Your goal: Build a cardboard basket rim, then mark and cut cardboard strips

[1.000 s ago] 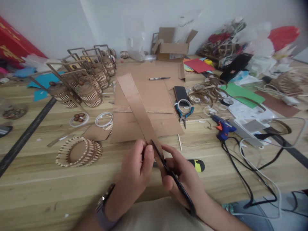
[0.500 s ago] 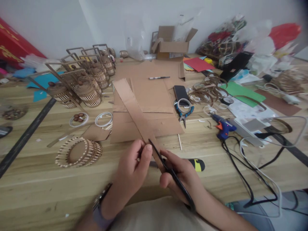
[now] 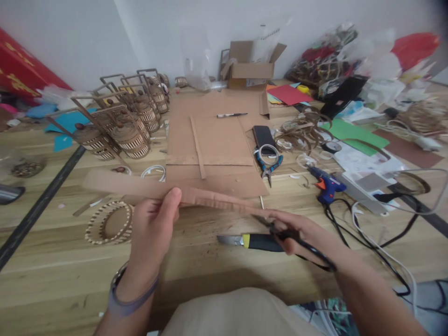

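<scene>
A long strip of brown cardboard (image 3: 122, 184) stretches sideways in front of me, creased along its right half. My left hand (image 3: 152, 228) pinches it near the middle between thumb and fingers. At its right end, the fingers of my right hand (image 3: 308, 233) touch the strip, and the same hand is closed around black-handled scissors (image 3: 317, 254). The scissor blades, partly hidden and blurred, point left beneath the strip. On the table below lies a utility knife (image 3: 262, 241) with a black and yellow handle. A ring-shaped slatted basket piece (image 3: 110, 221) sits left of my left hand.
Large cardboard sheets (image 3: 224, 135) lie ahead, with a narrow strip (image 3: 198, 147) and a marker (image 3: 231, 115) on them. Small lidded baskets (image 3: 129, 137) stand at left. Pliers (image 3: 269, 163), a phone (image 3: 264, 138) and a corded glue gun (image 3: 325, 183) lie at right.
The cardboard strip has swung from pointing away from me to lying crosswise. My left hand has moved left and my right hand right with the scissors, uncovering the utility knife.
</scene>
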The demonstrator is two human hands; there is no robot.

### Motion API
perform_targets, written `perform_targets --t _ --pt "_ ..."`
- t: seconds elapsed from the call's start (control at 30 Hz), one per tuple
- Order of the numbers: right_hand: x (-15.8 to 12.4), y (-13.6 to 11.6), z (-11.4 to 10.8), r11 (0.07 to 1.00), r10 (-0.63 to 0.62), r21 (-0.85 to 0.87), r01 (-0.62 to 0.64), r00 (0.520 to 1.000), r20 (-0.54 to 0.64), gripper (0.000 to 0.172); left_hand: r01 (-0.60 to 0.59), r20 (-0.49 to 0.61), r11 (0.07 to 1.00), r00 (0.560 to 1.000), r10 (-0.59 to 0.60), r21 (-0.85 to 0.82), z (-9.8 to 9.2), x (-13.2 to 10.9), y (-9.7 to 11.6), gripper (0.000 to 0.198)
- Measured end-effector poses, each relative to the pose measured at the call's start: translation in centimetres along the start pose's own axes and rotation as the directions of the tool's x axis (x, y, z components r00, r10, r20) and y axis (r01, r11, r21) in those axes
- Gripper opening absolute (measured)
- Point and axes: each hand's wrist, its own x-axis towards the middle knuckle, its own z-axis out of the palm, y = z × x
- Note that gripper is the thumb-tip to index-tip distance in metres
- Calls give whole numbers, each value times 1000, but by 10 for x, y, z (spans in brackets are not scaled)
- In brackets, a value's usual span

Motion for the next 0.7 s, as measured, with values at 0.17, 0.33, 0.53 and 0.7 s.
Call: perform_targets --t 0.17,0.33,0.53,0.7 --pt "-25 24 -15 986 -165 -27 163 961 -221 58 -118 -105 992 988 114 -36 14 -3 -5 52" --pt "-26 -3 32 978 -144 141 156 985 -92 62 -71 -63 983 996 61 -168 33 -17 -8 38" --pt "3 -31 82 965 -143 217 149 989 -43 67 52 -74 931 994 -84 -362 46 -30 -7 29" --pt "17 -42 82 974 -171 130 185 979 -111 68 131 14 910 991 -136 -393 44 -38 -15 32"
